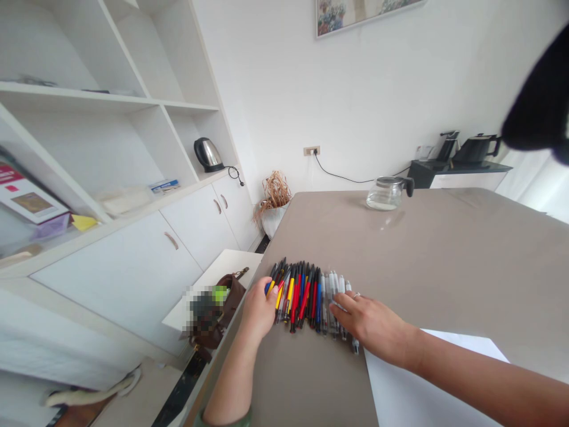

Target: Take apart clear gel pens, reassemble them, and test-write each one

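Note:
A row of pens lies side by side on the table near its left edge. Coloured pens (304, 296) in red, yellow, blue and black make up the left part; clear and white pens (331, 287) make up the right part. My left hand (259, 311) is closed at the left end of the row, thumb and fingers around a few coloured pens, one with a blue and yellow barrel. Across the clear pens lies my right hand (376, 326), fingers stretched out and touching them, a ring on one finger. Its fingers hide part of those pens.
White paper (427, 385) lies under my right forearm. A glass pot (384, 194) stands toward the far end of the table (444, 255). Beside the left edge, a brown bag (233, 299) rests on a lower white surface. Shelves with a kettle (208, 155) line the left wall.

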The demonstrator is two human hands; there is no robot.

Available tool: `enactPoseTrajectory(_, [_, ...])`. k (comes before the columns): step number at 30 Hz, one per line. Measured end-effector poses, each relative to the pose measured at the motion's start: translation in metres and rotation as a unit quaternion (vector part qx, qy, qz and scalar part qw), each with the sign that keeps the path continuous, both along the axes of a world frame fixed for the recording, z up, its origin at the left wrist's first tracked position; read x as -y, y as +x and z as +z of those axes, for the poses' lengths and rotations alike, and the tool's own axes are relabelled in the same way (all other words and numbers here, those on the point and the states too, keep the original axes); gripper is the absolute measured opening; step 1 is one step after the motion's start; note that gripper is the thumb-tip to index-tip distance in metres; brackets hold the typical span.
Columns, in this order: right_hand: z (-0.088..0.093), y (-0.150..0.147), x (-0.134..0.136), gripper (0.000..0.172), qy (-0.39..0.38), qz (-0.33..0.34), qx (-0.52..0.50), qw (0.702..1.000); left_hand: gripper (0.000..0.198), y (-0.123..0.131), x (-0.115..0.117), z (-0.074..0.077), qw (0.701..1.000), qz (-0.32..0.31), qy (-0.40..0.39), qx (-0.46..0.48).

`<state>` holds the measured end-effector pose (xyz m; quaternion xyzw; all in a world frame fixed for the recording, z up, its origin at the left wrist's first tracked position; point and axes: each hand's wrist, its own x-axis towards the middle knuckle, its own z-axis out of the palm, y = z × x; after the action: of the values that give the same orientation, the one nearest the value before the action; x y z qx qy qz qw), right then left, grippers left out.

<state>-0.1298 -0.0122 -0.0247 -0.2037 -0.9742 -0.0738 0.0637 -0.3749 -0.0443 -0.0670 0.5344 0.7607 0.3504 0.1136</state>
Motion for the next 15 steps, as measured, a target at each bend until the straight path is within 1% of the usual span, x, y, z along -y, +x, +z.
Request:
enactPoseTrajectory(4, [-0.004, 0.005, 0.001, 0.024, -0.014, -0.008, -0.007, 1.0, 0.038, 0.0, 0.001, -0.001, 1.0, 0.001, 0.001, 0.004])
enactPoseTrajectory(8, [0.0, -0.001, -0.001, 0.025, -0.031, 0.0, -0.014, 0.999, 0.036, -0.004, 0.002, -0.004, 1.0, 0.004, 0.003, 0.012])
enactPoseTrajectory(10, [0.006, -0.012, -0.004, 0.024, -0.037, 0.001, -0.024, 0.999, 0.034, -0.005, 0.003, -0.006, 1.0, 0.003, 0.006, 0.019])
enactPoseTrajectory(12, [0.012, -0.029, -0.01, 0.023, -0.042, 0.019, -0.033, 0.998, 0.032, -0.007, 0.003, -0.008, 1.0, 0.003, 0.009, 0.026])
enactPoseTrajectory(15, [0.019, -0.062, -0.022, 0.022, -0.049, 0.096, -0.02, 0.994, 0.03, -0.009, 0.002, -0.009, 0.999, 0.006, 0.014, 0.036])
